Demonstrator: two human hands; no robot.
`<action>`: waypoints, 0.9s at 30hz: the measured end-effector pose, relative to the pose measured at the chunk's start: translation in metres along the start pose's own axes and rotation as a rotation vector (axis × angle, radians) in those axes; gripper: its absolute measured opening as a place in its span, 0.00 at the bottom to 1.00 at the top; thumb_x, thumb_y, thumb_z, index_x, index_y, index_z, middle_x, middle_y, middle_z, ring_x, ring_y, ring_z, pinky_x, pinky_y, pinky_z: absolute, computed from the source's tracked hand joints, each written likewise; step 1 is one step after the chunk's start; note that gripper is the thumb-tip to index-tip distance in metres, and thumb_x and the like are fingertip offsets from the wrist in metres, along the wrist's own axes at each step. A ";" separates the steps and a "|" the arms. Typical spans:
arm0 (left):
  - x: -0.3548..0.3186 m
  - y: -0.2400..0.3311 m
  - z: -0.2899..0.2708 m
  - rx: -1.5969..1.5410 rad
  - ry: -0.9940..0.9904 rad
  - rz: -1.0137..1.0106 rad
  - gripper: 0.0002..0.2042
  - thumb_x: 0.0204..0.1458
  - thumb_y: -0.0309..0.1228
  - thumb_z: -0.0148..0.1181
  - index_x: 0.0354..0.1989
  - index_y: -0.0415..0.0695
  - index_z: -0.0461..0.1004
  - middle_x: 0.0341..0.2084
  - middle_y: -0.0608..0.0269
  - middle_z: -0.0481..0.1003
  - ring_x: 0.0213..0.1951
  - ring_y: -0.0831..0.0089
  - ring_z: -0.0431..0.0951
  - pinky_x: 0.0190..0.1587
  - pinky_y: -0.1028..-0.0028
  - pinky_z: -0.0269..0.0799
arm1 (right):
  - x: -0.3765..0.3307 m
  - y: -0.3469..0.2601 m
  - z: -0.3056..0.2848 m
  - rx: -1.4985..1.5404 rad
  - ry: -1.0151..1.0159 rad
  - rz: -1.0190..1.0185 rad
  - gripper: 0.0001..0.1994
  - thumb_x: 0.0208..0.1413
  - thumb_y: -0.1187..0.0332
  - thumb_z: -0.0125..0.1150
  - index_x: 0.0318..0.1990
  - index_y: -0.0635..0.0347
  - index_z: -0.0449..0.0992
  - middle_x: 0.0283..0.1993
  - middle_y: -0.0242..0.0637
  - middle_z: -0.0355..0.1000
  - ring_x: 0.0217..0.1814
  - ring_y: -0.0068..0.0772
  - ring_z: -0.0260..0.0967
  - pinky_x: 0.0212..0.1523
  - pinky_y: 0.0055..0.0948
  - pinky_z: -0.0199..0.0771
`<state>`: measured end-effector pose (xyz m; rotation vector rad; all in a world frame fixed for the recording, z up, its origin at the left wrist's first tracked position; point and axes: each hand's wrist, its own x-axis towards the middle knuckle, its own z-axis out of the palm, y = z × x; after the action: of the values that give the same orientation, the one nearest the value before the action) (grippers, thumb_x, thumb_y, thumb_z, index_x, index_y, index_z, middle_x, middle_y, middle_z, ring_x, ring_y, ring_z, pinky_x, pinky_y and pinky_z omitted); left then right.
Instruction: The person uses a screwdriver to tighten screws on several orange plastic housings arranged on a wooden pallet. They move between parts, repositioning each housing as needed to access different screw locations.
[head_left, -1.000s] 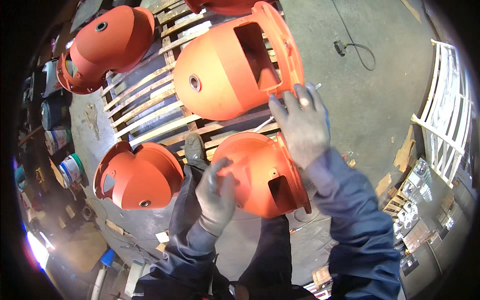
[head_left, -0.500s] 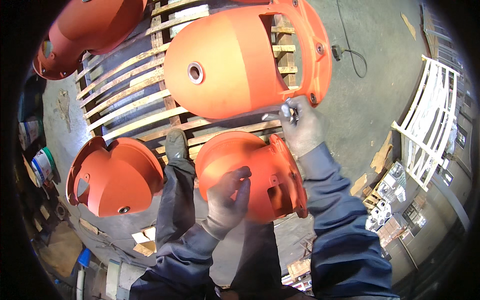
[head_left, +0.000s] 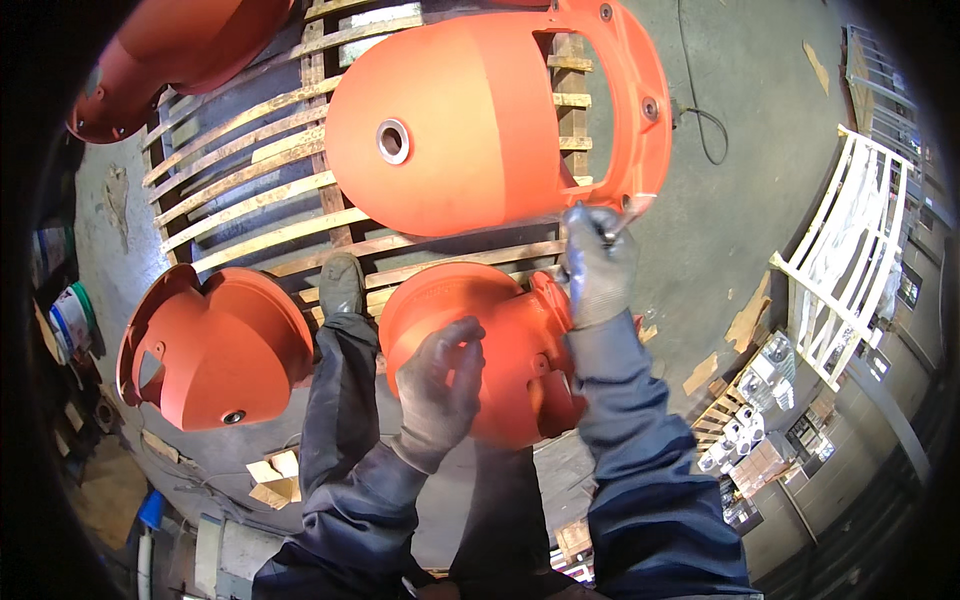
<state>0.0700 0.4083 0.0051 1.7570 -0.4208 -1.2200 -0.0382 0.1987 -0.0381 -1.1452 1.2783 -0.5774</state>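
Note:
My right hand (head_left: 603, 265), in a grey work glove, is closed round a small metal tool (head_left: 628, 212) whose shiny end is smeared by motion. It is at the near right corner of a large orange casting (head_left: 440, 120), by the flange with its bolt holes. Loosely curled, my gloved left hand (head_left: 437, 395) hangs over a smaller orange casting (head_left: 515, 330) and shows nothing in it; thumb and forefinger are apart. Part of that smaller casting is hidden by my right forearm. To the left sits a second small orange casting (head_left: 225, 345) with a window cut in its side.
Wooden pallet slats (head_left: 270, 170) lie under the large casting. Another orange casting (head_left: 185, 55) is at the far left. A cable (head_left: 712, 120) runs over the floor on the right, near a white slatted frame (head_left: 850, 260). My shoe (head_left: 342, 285) is against the pallet.
My right hand has turned and swung the metal tool from its left side to its right. My left hand has shifted slightly. The whole view has moved a little.

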 end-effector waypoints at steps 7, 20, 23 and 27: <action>-0.001 -0.005 -0.004 -0.030 0.002 0.034 0.12 0.67 0.20 0.57 0.56 0.33 0.78 0.44 0.55 0.84 0.36 0.76 0.85 0.39 0.76 0.80 | 0.029 -0.075 -0.024 -1.936 -0.881 -0.638 0.07 0.58 0.64 0.61 0.41 0.52 0.81 0.27 0.33 0.79 0.31 0.41 0.81 0.30 0.43 0.75; 0.000 -0.004 -0.009 -0.070 0.019 -0.039 0.14 0.67 0.22 0.59 0.59 0.32 0.77 0.45 0.55 0.84 0.37 0.76 0.84 0.40 0.76 0.79 | -0.061 -0.014 -0.030 -0.253 0.209 -0.061 0.28 0.59 0.74 0.75 0.62 0.70 0.66 0.49 0.39 0.72 0.47 0.27 0.71 0.49 0.29 0.75; -0.002 -0.006 -0.004 -0.014 0.012 -0.002 0.14 0.68 0.22 0.59 0.59 0.32 0.76 0.45 0.55 0.84 0.37 0.76 0.85 0.40 0.76 0.80 | -0.038 0.014 -0.025 -0.158 0.101 0.048 0.21 0.63 0.73 0.72 0.59 0.69 0.70 0.40 0.32 0.75 0.35 0.17 0.72 0.35 0.23 0.75; -0.004 -0.007 0.003 -0.050 0.011 -0.068 0.14 0.68 0.22 0.59 0.59 0.31 0.76 0.45 0.54 0.84 0.38 0.75 0.85 0.40 0.76 0.80 | -0.018 0.002 -0.025 -0.440 0.014 -0.194 0.18 0.58 0.75 0.73 0.54 0.62 0.76 0.39 0.37 0.79 0.37 0.29 0.79 0.36 0.33 0.78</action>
<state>0.0639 0.4133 0.0017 1.7467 -0.3243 -1.2577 -0.0667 0.2066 -0.0297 -1.6457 1.3528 -0.4553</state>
